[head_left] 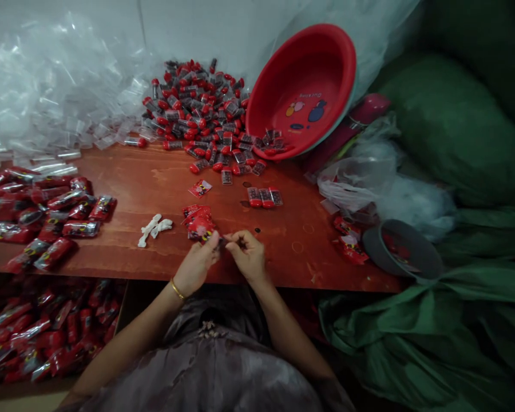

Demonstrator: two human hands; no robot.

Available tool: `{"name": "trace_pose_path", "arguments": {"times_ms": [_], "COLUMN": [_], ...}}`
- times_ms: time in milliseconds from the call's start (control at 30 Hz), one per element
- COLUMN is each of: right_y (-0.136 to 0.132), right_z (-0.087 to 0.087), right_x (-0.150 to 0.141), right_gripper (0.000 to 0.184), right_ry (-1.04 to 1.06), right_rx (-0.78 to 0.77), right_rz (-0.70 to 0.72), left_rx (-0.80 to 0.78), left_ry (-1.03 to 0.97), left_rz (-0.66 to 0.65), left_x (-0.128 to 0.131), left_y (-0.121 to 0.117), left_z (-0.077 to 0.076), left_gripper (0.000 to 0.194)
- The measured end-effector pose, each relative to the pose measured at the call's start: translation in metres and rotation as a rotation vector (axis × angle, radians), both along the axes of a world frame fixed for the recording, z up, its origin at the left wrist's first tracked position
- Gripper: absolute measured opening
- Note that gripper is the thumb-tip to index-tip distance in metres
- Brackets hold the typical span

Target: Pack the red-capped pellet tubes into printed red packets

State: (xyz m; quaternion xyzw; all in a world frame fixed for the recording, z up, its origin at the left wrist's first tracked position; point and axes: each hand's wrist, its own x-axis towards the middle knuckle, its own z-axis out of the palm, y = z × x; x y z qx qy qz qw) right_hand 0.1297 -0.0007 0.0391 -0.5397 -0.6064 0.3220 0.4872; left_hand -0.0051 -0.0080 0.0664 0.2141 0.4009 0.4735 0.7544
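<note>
My left hand [196, 264], with a gold bangle [177, 289] at the wrist, is closed near the table's front edge. Facing it, my right hand [248, 256] pinches with thumb and fingertips. A small dark item [223, 242] shows between the two hands, too blurred and covered to name. Just beyond my left fingers lies a small stack of red printed cards [197, 216], and one loose red card [199, 188] sits farther back. Right of it stand a few red-capped clear containers [264, 197] side by side, with dark contents.
A heap of similar red-capped containers [197, 109] lies at the back beside a tilted red basin [302, 86]. Clear plastic sleeves [55, 80] and wrapped red packs [55, 212] fill the left. White crumpled strips [153, 227] lie mid-table; a grey bowl [375, 243] stands right.
</note>
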Motion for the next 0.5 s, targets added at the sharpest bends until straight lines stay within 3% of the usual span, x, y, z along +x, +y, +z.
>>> {"name": "trace_pose_path", "arguments": {"times_ms": [67, 133, 200, 267, 367, 433, 500], "right_y": [0.025, 0.054, 0.081, 0.095, 0.086, 0.066, 0.043], "right_z": [0.003, 0.001, -0.007, -0.019, -0.032, -0.037, -0.039], "right_x": [0.013, 0.028, 0.042, 0.050, 0.049, 0.044, 0.040], "right_gripper": [0.032, 0.036, 0.046, 0.052, 0.053, 0.050, 0.048], "right_ry": [-0.267, -0.557, -0.775, -0.904, -0.988, -1.008, -1.008], "right_rx": [0.069, 0.095, 0.039, -0.037, -0.031, 0.023, 0.060], "right_rz": [-0.013, -0.138, -0.224, -0.207, -0.164, -0.166, -0.183], "left_rx": [-0.022, -0.027, -0.008, 0.011, 0.054, 0.167, 0.370], "left_ry": [0.027, 0.069, 0.077, 0.045, 0.130, 0.391, 0.776], "left_rz": [0.098, 0.295, 0.561, 0.706, 0.685, 0.613, 0.495], "left_x": [-0.032, -0.071, -0.106, -0.126, -0.121, -0.102, -0.083], "left_y": [0.015, 0.031, 0.042, 0.046, 0.043, 0.046, 0.059], "left_z": [0.002, 0.002, 0.000, -0.002, -0.005, -0.007, -0.008], "left_gripper": [0.041, 0.039, 0.042, 0.052, 0.055, 0.044, 0.033]}}
